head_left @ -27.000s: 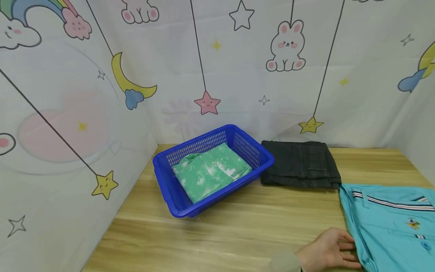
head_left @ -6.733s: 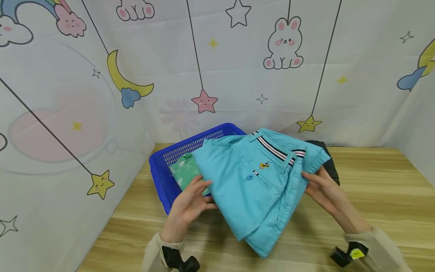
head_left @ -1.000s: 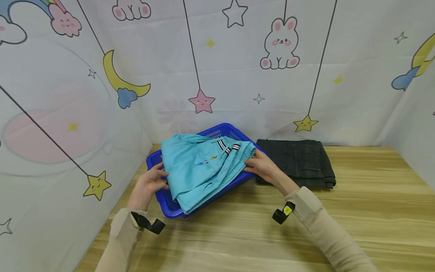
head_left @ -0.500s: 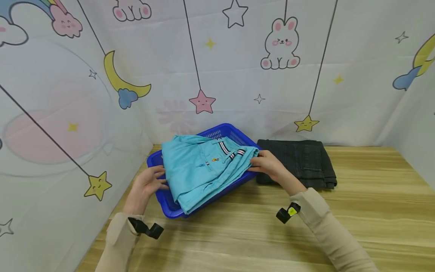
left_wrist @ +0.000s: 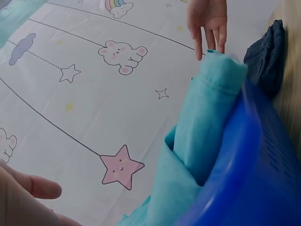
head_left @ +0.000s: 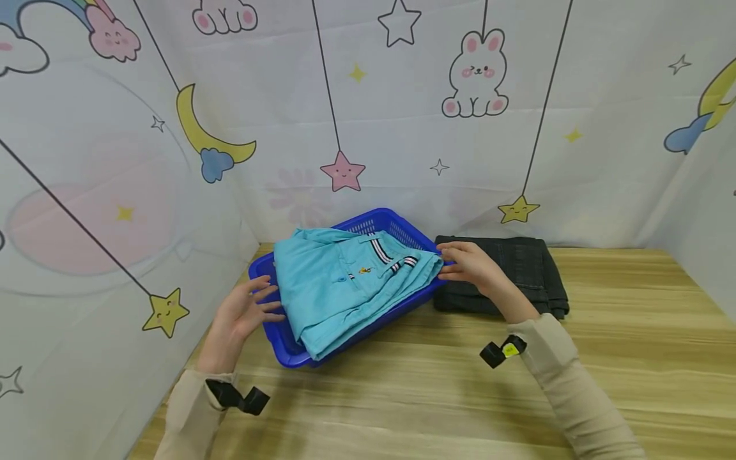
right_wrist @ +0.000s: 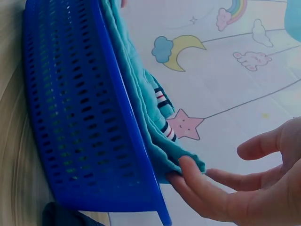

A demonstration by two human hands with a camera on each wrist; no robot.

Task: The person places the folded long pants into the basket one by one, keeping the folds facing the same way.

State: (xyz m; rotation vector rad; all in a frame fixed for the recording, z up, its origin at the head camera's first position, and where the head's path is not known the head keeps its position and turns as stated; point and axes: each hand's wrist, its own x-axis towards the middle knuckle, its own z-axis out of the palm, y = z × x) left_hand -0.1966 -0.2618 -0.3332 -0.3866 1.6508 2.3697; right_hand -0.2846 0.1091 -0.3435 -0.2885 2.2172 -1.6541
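Note:
Folded turquoise pants (head_left: pixel 328 281), with a striped waistband, lie across the top of the blue plastic basket (head_left: pixel 287 354) and cover much of its opening. My left hand (head_left: pixel 241 310) is just off the basket's left end, fingers spread and holding nothing. At the opposite end, my right hand (head_left: pixel 474 265) has loosely extended fingers right at the corner of the pants. In the right wrist view, the fingertips (right_wrist: pixel 188 169) meet the cloth's edge without curling round it. The green garment seen earlier in the basket is hidden from above.
Folded black jeans (head_left: pixel 523 275) lie on the wooden table (head_left: pixel 402 402) right of the basket, partly behind my right hand. A white cartoon-printed cloth (head_left: pixel 402 128) stands as a wall at the back and sides.
Over the earlier frames the turquoise pants went from the table's right side into the basket on the green garment. In the last second both hands have loosened and drawn outward.

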